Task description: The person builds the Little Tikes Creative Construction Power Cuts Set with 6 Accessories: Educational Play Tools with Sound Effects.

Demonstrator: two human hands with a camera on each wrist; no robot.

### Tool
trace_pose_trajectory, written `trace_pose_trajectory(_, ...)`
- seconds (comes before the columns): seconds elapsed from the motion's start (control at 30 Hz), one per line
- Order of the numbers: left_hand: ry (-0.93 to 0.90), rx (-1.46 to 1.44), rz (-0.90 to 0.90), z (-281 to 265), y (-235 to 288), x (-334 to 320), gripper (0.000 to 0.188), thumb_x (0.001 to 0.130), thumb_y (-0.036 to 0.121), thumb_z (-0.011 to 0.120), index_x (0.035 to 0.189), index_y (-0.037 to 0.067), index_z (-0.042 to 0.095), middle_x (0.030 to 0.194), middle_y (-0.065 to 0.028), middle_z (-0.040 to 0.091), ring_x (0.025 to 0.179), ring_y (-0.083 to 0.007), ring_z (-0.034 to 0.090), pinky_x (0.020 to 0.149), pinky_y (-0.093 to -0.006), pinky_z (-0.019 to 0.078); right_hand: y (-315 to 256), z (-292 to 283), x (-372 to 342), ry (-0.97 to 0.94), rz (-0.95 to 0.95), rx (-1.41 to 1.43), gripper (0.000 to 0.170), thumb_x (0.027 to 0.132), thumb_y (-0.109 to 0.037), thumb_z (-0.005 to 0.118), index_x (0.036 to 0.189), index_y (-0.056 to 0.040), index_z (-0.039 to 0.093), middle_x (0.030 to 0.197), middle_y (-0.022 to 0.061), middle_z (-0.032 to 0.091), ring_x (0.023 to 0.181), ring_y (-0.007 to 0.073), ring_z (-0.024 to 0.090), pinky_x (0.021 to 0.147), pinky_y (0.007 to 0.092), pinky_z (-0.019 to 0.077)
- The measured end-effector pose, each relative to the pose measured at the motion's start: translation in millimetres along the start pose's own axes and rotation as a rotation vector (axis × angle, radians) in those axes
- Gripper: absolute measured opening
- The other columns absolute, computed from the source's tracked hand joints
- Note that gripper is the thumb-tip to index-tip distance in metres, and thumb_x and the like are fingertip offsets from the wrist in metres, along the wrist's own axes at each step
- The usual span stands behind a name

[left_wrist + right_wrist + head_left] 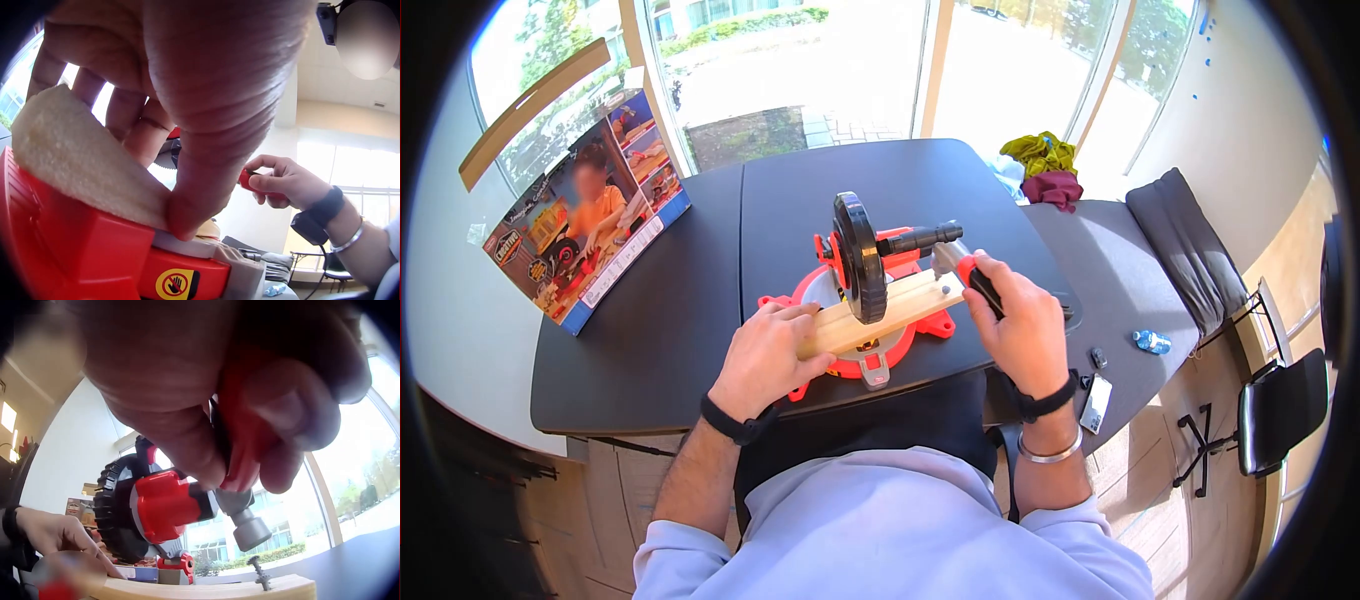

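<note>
A toy hammer with a grey head [250, 531] and a red and black handle [987, 290] is gripped in my right hand [1028, 325]. Just below its striking face, a grey toy screw [260, 573] stands slightly tilted in the end of a light wooden board [890, 312]. My left hand [762, 362] holds the board's other end, fingers over the top and thumb [190, 203] along the near side. Beneath the board is a red toy miter saw [935, 325]; its black toothed wheel [860, 258] rises over the wood.
A large toy box [590, 215] stands on the left of the black table [690, 290]. Bundled clothes [1045, 160] lie at the back right. On the grey bench are a phone [1097, 403] and a water bottle [1152, 342], with an office chair [1280, 410] beyond.
</note>
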State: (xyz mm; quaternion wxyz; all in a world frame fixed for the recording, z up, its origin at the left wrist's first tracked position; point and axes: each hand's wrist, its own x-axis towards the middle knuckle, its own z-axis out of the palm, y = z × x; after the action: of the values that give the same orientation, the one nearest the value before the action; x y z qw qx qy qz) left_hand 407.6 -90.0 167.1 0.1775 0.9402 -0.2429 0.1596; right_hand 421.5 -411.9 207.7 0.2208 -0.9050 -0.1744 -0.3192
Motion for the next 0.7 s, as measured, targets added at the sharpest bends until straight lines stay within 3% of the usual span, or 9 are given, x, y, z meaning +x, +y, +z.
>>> trace_pose_trajectory(0.23, -0.048, -0.015, -0.059, -1, 1, 1, 0.041, 0.081, 0.028, 0.09, 0.102, -0.004, 0.075, 0.122, -0.0131, 0.078, 0.108, -0.0348, 0.07, 0.095, -0.0459, 0.0591, 6, -12, -5, -0.026, -0.026, 0.082, 0.037, 0.094, -0.016, 0.08, 0.129, -0.0091, 0.071, 0.094, 0.0148, 0.076, 0.081, 0.0366, 0.075, 0.068, 0.0434, 0.0583)
trace_pose_trajectory(0.3, -0.041, -0.05, -0.08, -1, 3, 1, 0.033, 0.077, 0.026, 0.091, 0.084, -0.001, 0.073, 0.132, -0.0156, 0.076, 0.113, -0.0366, 0.071, 0.097, -0.0464, 0.0584, 6, -8, -7, -0.036, -0.044, 0.107, 0.036, 0.094, -0.016, 0.08, 0.128, -0.0092, 0.07, 0.095, 0.0146, 0.076, 0.081, 0.037, 0.075, 0.067, 0.0439, 0.0582)
trace_pose_trajectory(0.7, -0.026, -0.007, -0.056, 2, 0, 0, 0.036, 0.077, 0.027, 0.093, 0.086, -0.001, 0.072, 0.132, -0.015, 0.077, 0.113, -0.0356, 0.071, 0.095, -0.0449, 0.0593, 18, 11, -6, -0.054, -0.043, 0.088, 0.034, 0.096, -0.014, 0.078, 0.128, -0.0083, 0.067, 0.096, 0.0165, 0.074, 0.084, 0.041, 0.074, 0.069, 0.0469, 0.0578)
